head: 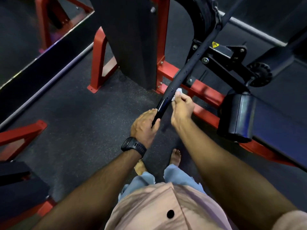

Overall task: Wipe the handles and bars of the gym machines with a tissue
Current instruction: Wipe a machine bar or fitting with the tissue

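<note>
Two bare feet point(175, 157) stand on the speckled rubber floor point(83, 113), below a pink shirt point(149, 206). The left hand point(144, 125), a black watch point(132, 146) at its wrist, curls its fingers round the glossy lower end of one long black bar point(187, 70). Just beyond, the right hand point(181, 108) pinches a crumpled white tissue point(178, 92) against the bar's right side — droplets bead the round tube above it. Behind stand a red steel frame point(207, 92), one black padded roller point(237, 115) and a black upright panel point(131, 39).

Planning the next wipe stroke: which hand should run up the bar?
Right. The right hand pinches the tissue against the bar; the left hand grips the bar's near end, steadying it.
</note>
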